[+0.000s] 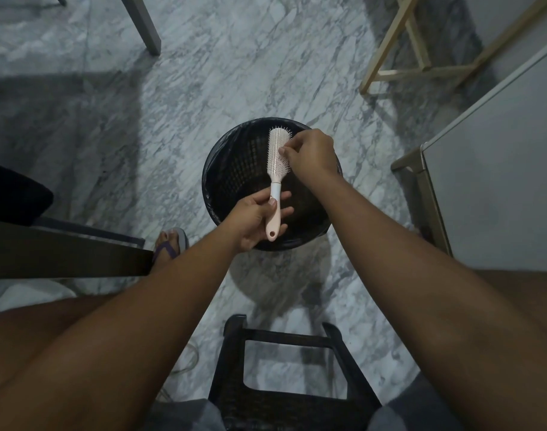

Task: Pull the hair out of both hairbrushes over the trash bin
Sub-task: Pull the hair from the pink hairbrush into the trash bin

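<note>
Got the pink hairbrush [277, 158] held over the middle of the black-lined trash bin [235, 163], head pointing away, bristles facing right. Gripping the handle with the left hand [254, 223], thumb on top. Pinching into the bristles near the head's middle with the right hand [312, 154], fingers curled in tight. Too dim to read any writing on it.

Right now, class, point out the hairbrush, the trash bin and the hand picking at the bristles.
hairbrush [275, 188]: head view, on its white neck.
trash bin [235, 169]: head view, on the inner lattice wall.
right hand [312, 154]: head view, on the back of the hand.
</note>
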Demonstrator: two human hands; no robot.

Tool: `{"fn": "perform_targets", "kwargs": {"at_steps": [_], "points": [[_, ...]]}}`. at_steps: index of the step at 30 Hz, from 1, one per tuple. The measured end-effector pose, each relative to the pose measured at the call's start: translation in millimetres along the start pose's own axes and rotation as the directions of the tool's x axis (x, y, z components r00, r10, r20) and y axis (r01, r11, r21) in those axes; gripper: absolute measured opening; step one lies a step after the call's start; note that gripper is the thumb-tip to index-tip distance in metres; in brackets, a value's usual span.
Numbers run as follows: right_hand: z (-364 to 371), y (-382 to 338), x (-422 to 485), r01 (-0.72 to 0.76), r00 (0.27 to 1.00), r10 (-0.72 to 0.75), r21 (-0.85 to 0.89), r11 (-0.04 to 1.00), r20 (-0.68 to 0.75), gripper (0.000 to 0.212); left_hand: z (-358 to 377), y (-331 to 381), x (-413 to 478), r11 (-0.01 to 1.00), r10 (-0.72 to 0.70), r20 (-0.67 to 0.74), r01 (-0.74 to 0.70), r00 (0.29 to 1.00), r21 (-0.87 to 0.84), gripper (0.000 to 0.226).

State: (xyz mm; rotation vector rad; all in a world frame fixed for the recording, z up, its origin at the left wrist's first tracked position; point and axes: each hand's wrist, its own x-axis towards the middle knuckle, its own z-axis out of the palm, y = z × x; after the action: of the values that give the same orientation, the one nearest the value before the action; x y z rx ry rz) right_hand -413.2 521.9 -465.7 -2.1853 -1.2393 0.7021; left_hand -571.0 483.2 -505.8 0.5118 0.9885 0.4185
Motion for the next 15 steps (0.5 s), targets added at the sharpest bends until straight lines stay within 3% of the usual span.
{"fn": "perform_targets", "kwargs": {"at_steps": [8, 10, 13, 15], "points": [[-12.7, -4.7, 6.4, 0.012, 0.99, 0.025, 0.265, 0.964, -0.136, 0.017, -7.0, 3.2, 2.4, 0.998, 0.01, -0.034, -0.012, 0.999, -0.06, 0.03], [-12.2, -0.1, 4.5, -0.025, 0.995, 0.052, 0.301, 0.953, -0.082, 0.026, -9.0, 3.4, 2.4, 0.998, 0.006, -0.031, -0.008, 1.0, -0.063, 0.03], [-6.3, 4.0, -1.7, -0.018, 1.0, 0.013, 0.194, 0.981, 0.027, 0.033, -9.3, 2.7, 2.9, 0.998, 0.004, -0.018, -0.005, 1.0, -0.063, 0.032], [-1.9, 2.4, -6.0, 0.041, 0.994, -0.055, 0.139, 0.989, 0.093, 0.051, -8.3, 1.6, 3.0, 0.998, 0.007, -0.011, -0.007, 1.0, -0.062, 0.035]]}}
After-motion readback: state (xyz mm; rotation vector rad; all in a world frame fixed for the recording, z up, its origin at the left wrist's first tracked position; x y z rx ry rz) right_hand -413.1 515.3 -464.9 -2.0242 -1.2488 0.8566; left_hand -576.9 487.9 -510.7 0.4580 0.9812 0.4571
